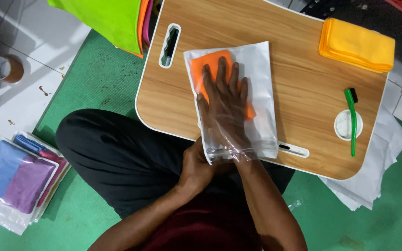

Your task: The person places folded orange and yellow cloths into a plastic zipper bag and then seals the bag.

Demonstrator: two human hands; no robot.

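The right hand (224, 100) lies flat inside a clear-fronted white plastic pouch (257, 83), fingers spread on a folded orange cloth (210, 69). The left hand (196, 165) pinches the pouch's mouth at the near edge. The cloth seems nearly seated; withdrawing cleanly wants a firm hold. Beyond, a wood-grain lap table (303, 88), folded yellow cloths (357, 44), green mat (98, 79).

Right hand (224, 100) inside clear bag (257, 93)
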